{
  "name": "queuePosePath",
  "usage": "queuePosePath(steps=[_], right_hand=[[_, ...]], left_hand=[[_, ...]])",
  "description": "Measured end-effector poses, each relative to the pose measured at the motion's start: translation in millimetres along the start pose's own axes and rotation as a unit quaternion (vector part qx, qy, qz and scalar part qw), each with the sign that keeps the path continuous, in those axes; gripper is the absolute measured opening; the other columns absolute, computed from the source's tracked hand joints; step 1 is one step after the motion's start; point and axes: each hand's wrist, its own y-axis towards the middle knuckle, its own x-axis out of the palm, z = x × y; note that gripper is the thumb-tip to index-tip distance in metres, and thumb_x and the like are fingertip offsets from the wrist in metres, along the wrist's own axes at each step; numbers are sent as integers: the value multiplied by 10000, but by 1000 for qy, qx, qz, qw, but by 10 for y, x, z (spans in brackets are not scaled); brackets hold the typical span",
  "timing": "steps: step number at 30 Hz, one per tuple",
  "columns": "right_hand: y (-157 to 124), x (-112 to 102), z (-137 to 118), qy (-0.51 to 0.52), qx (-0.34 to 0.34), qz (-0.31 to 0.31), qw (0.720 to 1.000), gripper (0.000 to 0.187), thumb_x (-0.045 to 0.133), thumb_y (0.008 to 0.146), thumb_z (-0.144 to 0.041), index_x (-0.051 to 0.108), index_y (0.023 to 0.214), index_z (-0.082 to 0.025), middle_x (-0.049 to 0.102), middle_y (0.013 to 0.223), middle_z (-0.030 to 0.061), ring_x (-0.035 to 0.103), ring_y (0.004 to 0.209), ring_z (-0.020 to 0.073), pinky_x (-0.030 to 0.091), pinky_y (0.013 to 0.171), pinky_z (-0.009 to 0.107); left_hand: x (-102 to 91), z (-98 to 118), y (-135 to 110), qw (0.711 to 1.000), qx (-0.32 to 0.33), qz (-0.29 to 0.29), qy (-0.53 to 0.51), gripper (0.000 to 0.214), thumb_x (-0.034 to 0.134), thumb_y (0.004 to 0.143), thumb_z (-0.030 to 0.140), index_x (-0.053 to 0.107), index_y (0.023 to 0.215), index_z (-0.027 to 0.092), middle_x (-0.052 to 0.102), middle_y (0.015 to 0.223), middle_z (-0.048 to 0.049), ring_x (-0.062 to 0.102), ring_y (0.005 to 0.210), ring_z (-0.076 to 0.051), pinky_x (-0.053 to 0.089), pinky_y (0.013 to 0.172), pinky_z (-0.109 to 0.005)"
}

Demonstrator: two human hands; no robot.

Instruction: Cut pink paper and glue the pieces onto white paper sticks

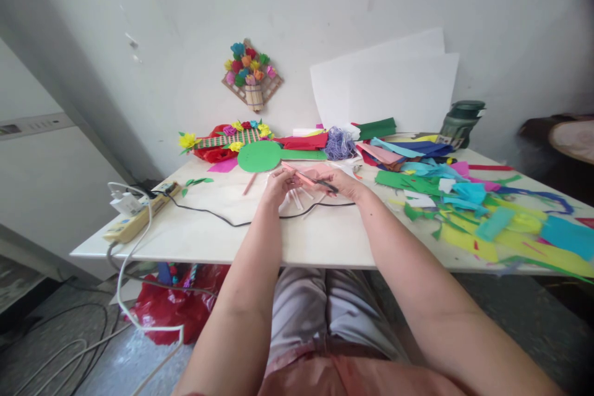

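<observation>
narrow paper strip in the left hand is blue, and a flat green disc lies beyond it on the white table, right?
Wrong colour: in the head view, the narrow paper strip in the left hand is salmon pink. The flat green disc does lie beyond it on the white table.

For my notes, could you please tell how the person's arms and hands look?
The left hand and right hand wear no gloves, and no watch shows. Both forearms are bare; a small spot marks the right one.

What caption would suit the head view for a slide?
Left hand holds pink paper, right hand holds scissors, above a table scattered with coloured scraps.
</observation>
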Motion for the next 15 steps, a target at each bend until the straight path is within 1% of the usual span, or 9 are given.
queuePosePath(steps=[3,5,8,11,15], right_hand=[[22,-23,46,20,15,-8,1000,370,675,609,-408,671,814,-100,462,473,-53,355,366,36,286,352,189],[22,-30,53,23,21,-12,999,358,685,606,-418,653,771,-101,462,472,-51,359,362,35,284,346,187],[-2,-27,29,24,21,-16,999,342,686,618,-428,622,712,-106,460,471,-48,354,357,31,270,340,183],[-36,-20,-10,29,18,-23,999,350,685,624,-444,598,663,-107,452,467,-46,346,358,30,261,341,186],[-59,-17,-41,30,15,-38,999,360,681,628,-456,564,610,-116,450,464,-46,352,350,30,235,341,188]], left_hand=[[5,11,-4,1000,1,13,-5,196,660,610,289,573,674,126,620,590,-35,590,539,-133,502,608,-297],[6,17,-6,1000,8,24,-7,194,653,610,293,570,665,126,611,579,-32,585,529,-131,502,598,-291],[2,20,-5,999,17,45,-16,183,636,614,290,564,661,129,592,559,-18,577,509,-124,500,594,-291],[-4,21,-2,998,12,64,-24,169,625,620,281,555,664,134,585,552,-13,574,500,-122,494,585,-287],[-5,23,-1,997,5,72,-28,152,618,613,267,557,659,135,577,535,-8,563,480,-117,483,552,-269]])
